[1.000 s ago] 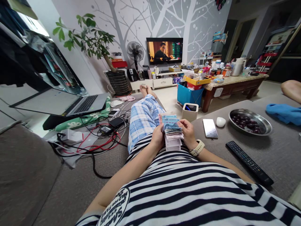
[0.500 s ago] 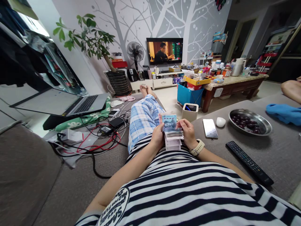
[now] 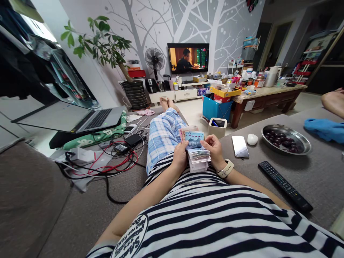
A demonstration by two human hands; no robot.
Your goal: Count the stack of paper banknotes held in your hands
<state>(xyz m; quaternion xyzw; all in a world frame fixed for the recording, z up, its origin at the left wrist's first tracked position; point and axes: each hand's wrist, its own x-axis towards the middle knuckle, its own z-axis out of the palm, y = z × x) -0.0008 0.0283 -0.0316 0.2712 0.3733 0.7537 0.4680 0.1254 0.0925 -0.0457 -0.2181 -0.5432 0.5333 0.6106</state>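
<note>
A stack of banknotes (image 3: 199, 157), folded over in the middle, sits above my lap in the head view. My left hand (image 3: 180, 154) is closed around the stack's left side, its thumb lying on top. At the right edge, my right hand (image 3: 214, 148) pinches a blue banknote (image 3: 194, 140) between thumb and fingers. Pinkish notes show behind the blue one, and pale lower ends hang down toward my striped shirt. A cream watch (image 3: 225, 169) is on my right wrist.
Right of me on the sofa lie a phone (image 3: 240, 146), a white case (image 3: 252, 139), a remote control (image 3: 285, 186) and a metal bowl (image 3: 306, 148) of dark fruit. Tangled cables (image 3: 120, 161) and a laptop (image 3: 99, 118) are on the left. A bin (image 3: 218, 130) stands beyond the sofa edge.
The upper notes have shifted and fanned out, with more pink showing behind the blue one. More of the folded stack's edges now show. Both hands stay in nearly the same place.
</note>
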